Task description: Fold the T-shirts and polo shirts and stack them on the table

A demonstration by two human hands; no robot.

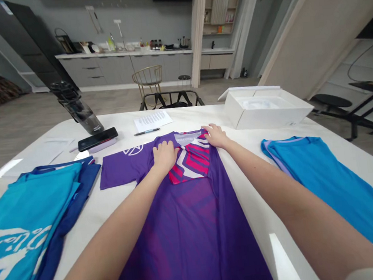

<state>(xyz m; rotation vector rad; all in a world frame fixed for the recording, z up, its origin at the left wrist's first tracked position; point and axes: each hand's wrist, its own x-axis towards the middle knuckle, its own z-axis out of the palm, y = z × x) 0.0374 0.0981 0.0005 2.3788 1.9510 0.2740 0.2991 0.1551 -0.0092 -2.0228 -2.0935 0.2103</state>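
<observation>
A purple shirt with a red and white chest pattern lies on the white table, its collar at the far end. Its left sleeve is spread out flat, while the right side is folded inward. My left hand rests on the shirt just left of the collar, fingers bent onto the cloth; any grip beneath them is hidden. At the right shoulder fold, my right hand has its fingertips pressed on the fabric edge. Whether it pinches the cloth is unclear.
Folded teal and navy shirts lie left, a blue shirt right. Behind are a white box, a pen, paper, a phone and a dark bottle. The table's far edge faces a chair.
</observation>
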